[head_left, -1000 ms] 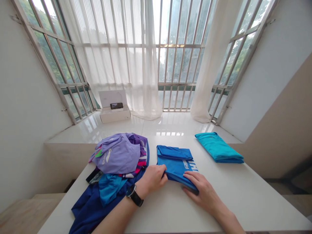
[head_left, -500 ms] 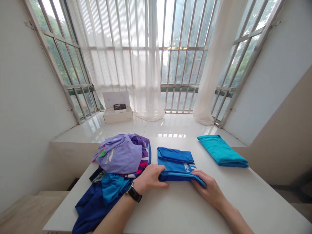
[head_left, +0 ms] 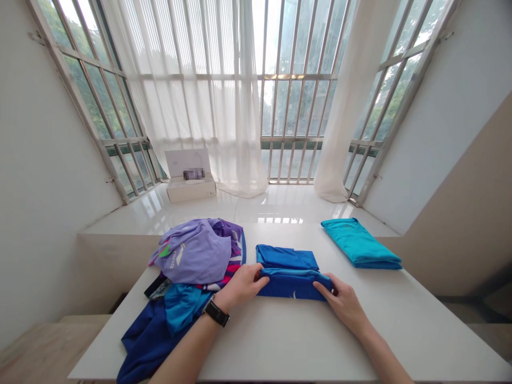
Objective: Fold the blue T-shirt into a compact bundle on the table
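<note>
A blue shirt (head_left: 292,285) lies partly folded on the white table, with one folded strip at its far side and a near flap turned up. My left hand (head_left: 247,282), with a black watch on its wrist, pinches the flap's left end. At the right end my right hand (head_left: 341,301) grips the same flap between thumb and fingers. Left of my hands sits a heap of clothes with a lavender top (head_left: 202,253) uppermost and dark blue cloth (head_left: 150,341) spilling toward me. A folded turquoise shirt (head_left: 360,242) rests to the right.
The white table (head_left: 272,346) meets a glossy window ledge (head_left: 280,205). On the ledge stands a white box (head_left: 191,189) with its lid raised and a blurred dark item on it. Sheer curtains (head_left: 236,106) hang before barred windows.
Both hands have lifted the near edge of the blue shirt and turned it away from me, so the printed lettering is covered. The view has shifted slightly.
</note>
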